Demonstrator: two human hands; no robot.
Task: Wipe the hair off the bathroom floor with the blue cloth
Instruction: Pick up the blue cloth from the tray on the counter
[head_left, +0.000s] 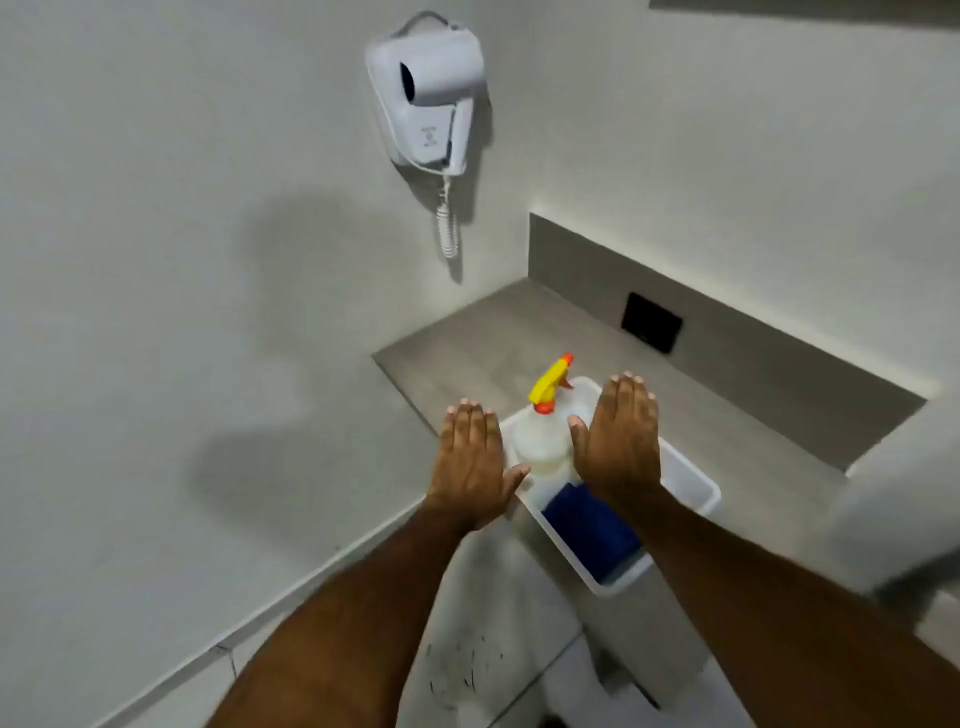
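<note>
A: Where does the tub (698, 491) stand?

B: On the counter (519, 332), near its front left corner, with the wall plate (651, 322) behind it on the upstand.

A: And inside the tub?

B: The spray bottle (540, 439) stands at the far end; the cloth (589, 530) lies at the near end.

A: The hands?

B: Left hand (470, 465) held flat over the tub's left edge, right hand (618, 441) flat above the tub, the bottle between them.

A: Elsewhere?

B: The hair dryer (431, 93) hangs on the wall above and left of the counter. The hair (462, 673) lies on the floor (483, 603) below, between the forearms.
</note>
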